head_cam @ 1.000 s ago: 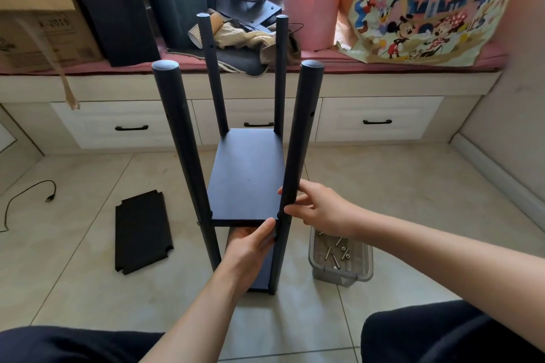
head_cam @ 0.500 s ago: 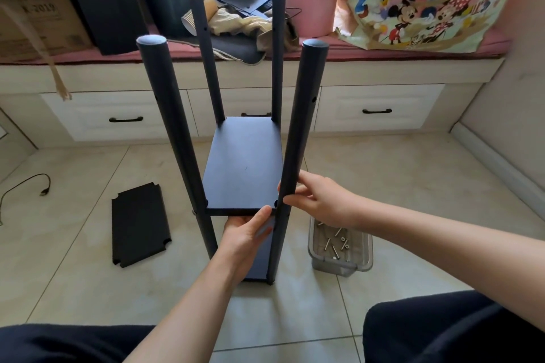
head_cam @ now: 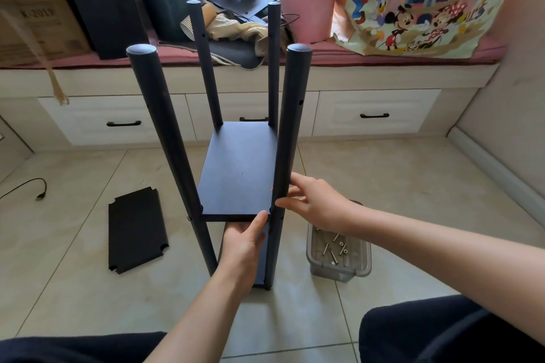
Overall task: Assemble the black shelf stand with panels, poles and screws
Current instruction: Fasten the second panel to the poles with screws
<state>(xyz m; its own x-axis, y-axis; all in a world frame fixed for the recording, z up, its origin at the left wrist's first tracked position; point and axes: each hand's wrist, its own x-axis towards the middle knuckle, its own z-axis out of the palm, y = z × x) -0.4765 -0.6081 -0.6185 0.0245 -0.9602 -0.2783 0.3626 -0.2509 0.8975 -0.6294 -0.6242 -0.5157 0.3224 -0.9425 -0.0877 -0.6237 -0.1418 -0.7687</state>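
My right hand (head_cam: 317,205) had fingers curled round the near-right pole (head_cam: 290,132); left hand (head_cam: 241,247) pressed its thumb up against the shelf panel's (head_cam: 239,171) front edge. Spare panel (head_cam: 135,231) lay left of the stand, screw tub (head_cam: 339,255) right.

2 bare forearms rise from the bottom of the frame, no sleeves, watch or rings showing. The left hand (head_cam: 240,247) and right hand (head_cam: 317,203) wear no gloves. Black trousers (head_cam: 442,333) cover both legs along the lower edge.
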